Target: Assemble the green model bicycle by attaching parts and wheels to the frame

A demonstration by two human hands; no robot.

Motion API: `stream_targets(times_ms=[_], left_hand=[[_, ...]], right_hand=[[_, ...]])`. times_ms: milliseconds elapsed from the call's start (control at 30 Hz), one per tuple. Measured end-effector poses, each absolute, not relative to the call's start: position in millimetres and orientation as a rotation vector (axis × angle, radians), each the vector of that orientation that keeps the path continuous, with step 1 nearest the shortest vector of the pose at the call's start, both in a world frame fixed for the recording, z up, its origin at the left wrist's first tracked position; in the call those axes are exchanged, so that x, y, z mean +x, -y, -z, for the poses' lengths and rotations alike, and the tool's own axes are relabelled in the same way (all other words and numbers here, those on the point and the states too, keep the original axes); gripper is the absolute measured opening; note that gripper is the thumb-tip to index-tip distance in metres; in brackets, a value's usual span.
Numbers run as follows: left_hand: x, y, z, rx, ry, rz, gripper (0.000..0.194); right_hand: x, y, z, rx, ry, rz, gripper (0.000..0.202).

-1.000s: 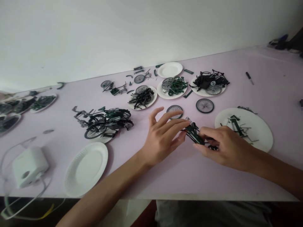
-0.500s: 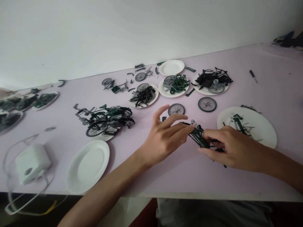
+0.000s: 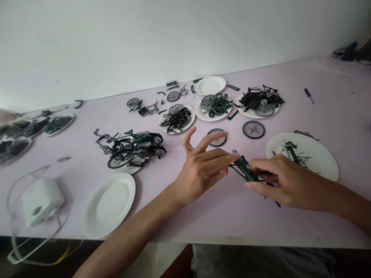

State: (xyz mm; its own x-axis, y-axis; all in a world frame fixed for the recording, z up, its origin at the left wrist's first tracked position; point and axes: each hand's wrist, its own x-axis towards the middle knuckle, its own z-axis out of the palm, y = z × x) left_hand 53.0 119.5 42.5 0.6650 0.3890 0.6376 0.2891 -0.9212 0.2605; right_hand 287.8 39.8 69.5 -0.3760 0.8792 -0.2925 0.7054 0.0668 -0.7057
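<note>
A dark green toy bicycle frame [image 3: 245,170] is tilted above the table, with thin black rods and a small silver chainring at its upper end. My right hand [image 3: 285,181] is closed around its lower part, thumb and forefinger pinching it. At the upper end, the forefinger of my left hand [image 3: 199,170] touches the frame beside the chainring. Its thumb is mostly hidden underneath, while the outer fingers are raised and spread. Just beyond the left hand lies a spoked wheel [image 3: 218,139], partly covered by a finger. A second wheel [image 3: 254,129] lies farther right.
A white plate [image 3: 324,162] with green and black parts is at right. Behind are plates of black parts [image 3: 177,119], green frames [image 3: 217,106] and black frames [image 3: 259,99]. Toy bicycles [image 3: 133,148] stand left, near a bare plate [image 3: 111,204] and white adapter [image 3: 43,200]. A screwdriver [image 3: 308,95] lies back right.
The camera view has shifted slightly. My left hand has turned a little at the frame's upper end, its raised fingers moving left. My right hand keeps hold of the frame.
</note>
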Motion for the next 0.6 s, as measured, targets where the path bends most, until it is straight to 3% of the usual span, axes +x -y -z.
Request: stream_targets(times_ms=[300, 600], left_hand=[[55.6, -118.1, -42.4, 2.637, -0.694, -1.092, 0.021], [58.8, -114.8, -41.8, 2.352, -0.694, -0.945, 0.02]], right_hand=[[293.7, -43.0, -70.7, -1.543, 2.096, -1.23, 0.047], [293.7, -40.1, -79.2, -1.656, 2.021, -1.38, 0.04]])
